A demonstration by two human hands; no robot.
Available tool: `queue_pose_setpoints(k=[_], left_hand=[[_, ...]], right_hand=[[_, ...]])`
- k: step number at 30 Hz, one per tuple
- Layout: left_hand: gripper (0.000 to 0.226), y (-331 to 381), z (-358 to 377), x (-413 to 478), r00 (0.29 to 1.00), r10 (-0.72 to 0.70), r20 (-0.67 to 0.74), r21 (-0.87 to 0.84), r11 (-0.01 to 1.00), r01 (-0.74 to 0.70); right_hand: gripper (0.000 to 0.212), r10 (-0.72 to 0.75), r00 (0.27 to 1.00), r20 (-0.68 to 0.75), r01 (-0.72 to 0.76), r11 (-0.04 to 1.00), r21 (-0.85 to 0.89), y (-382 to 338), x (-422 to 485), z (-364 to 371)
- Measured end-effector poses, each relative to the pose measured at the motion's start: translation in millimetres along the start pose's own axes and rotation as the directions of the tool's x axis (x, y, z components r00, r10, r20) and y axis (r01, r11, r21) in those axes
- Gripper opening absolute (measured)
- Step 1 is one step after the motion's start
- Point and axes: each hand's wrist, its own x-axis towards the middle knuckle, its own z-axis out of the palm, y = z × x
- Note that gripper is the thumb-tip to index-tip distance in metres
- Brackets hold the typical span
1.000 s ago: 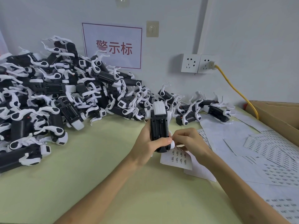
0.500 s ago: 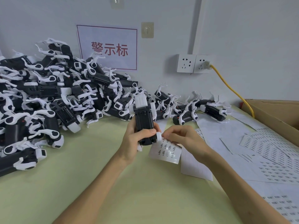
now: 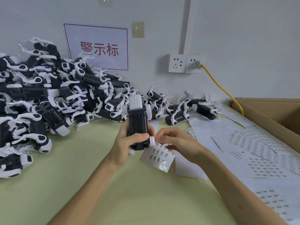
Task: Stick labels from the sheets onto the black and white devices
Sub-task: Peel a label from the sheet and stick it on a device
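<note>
- Held device: it was gripped by the left hand, whose fingers and thumb were curled round its lower half. Its long axis was set from 12 to 6 o'clock, with the white end at 12.
- Right hand: it was placed at 3 o'clock of the device's lower end. The fingers were curled and the fingertips were brought against the white knob at that corner. Whether a peeled label was pinched there could not be told.
- Small label sheet: it was held under the right hand and hung curled at 5 o'clock of the device, clear of the table.
- Relation judged decisive: the labelling surface lay at 9 o'clock of the right fingertips and just beside them. The right hand was therefore the nearer one to apply the label, and the left was needed only to steady the device.
- Surroundings: a pile of devices was seen at 10 o'clock and loose label sheets at 3 o'clock.
</note>
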Motion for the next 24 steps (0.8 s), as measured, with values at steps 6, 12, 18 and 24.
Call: queue_pose_setpoints(k=[6, 12, 18, 24], left_hand=[[0.053, 2, 3, -1, 1.000, -0.008, 0.024, -0.022, 1.000, 0.008], [0.058, 5, 2, -1, 1.000, 0.005, 0.005, -0.040, 0.999, -0.005], [0.047, 5, -1, 6, 0.981, -0.062, -0.186, 0.010, 0.998, 0.065], [0.031, 4, -12, 13, 0.905, -0.103, -0.414, 0.028, 0.992, 0.126]], right_hand=[[0.010, 0.028, 0.999, 0.036, -0.031, 0.996, 0.080, 2, 2, -4], [0.010, 0.042, 0.995, -0.092, -0.036, 0.997, 0.069, 7, 5, -3], [0.010, 0.005, 0.919, -0.393, 0.086, 0.973, 0.214, 9, 9, -10], [0.010, -0.024, 0.925, -0.380, 0.130, 0.957, 0.257, 10, 10, -11]])
